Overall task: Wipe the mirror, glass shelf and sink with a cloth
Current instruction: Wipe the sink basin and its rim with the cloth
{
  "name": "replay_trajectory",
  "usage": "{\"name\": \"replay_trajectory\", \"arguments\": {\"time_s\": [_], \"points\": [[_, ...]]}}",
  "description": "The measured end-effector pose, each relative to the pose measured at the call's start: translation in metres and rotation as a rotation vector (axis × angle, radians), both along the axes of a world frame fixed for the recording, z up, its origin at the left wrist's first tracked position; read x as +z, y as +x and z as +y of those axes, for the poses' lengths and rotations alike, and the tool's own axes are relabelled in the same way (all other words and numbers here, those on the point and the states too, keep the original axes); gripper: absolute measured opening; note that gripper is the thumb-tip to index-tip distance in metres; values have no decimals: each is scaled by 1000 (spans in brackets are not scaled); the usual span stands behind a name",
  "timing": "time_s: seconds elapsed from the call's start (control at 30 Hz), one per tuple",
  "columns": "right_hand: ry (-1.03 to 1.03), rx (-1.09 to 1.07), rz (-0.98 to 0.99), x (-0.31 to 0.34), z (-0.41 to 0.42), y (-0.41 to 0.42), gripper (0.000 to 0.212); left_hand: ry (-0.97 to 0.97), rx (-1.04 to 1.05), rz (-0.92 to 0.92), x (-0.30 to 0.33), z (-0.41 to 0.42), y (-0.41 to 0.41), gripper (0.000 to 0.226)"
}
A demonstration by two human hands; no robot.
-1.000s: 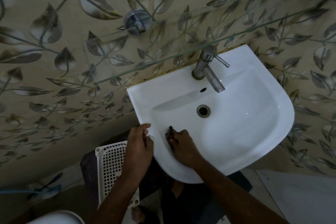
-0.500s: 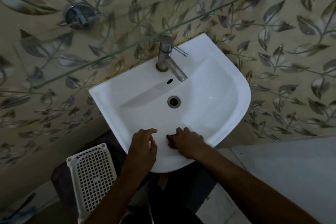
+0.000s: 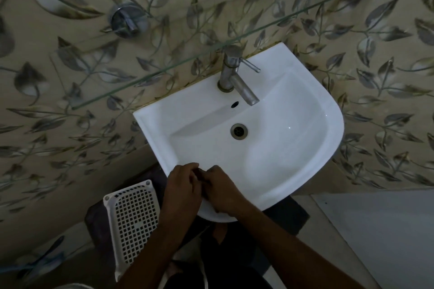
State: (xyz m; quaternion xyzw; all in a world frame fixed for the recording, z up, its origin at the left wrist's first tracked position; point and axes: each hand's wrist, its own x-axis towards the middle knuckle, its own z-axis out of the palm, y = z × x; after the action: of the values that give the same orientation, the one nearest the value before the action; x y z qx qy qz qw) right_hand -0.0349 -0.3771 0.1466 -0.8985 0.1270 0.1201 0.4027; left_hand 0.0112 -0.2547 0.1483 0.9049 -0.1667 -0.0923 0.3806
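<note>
Glossy white rounded sink, left hand and right hand now pressed together at front rim, fingers curled, grip cannot be told, cloth no longer visible

The sink is showing plain glossy white; the wall tiles are showing beige with grey-brown leaves and thin stems; the tap is gleaming dull silver; the basket at lower left is showing white with a grid of square holes

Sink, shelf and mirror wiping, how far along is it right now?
Nothing shows as finished. In hand: left hand and right hand meet at the front rim of the sink; no cloth shows clearly. The glass shelf is untouched now; the mirror is out of view.
</note>
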Motion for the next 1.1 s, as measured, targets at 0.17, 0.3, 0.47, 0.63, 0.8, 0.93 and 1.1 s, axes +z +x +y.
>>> {"name": "replay_trajectory", "arguments": {"time_s": [0.17,0.3,0.47,0.63,0.8,0.93,1.1], "points": [[5,45,-71,8,-7,-20,30,-54,46,23,33,19,9,30],[59,-28,-94,15,10,-32,35,-51,162,41,34,36,13,30],[-124,63,-234,21,52,17,53,-60,229,54,35,49,15,25],[-385,49,-272,8,56,110,53,-32,280,55,36,61,19,34],[-447,75,-268,9,55,133,51,13,249,62,33,71,19,30],[-399,73,-305,7,58,92,56,-9,256,57,32,78,13,30],[-358,99,-273,7,57,20,55,-32,233,114,28,79,12,30]]}}
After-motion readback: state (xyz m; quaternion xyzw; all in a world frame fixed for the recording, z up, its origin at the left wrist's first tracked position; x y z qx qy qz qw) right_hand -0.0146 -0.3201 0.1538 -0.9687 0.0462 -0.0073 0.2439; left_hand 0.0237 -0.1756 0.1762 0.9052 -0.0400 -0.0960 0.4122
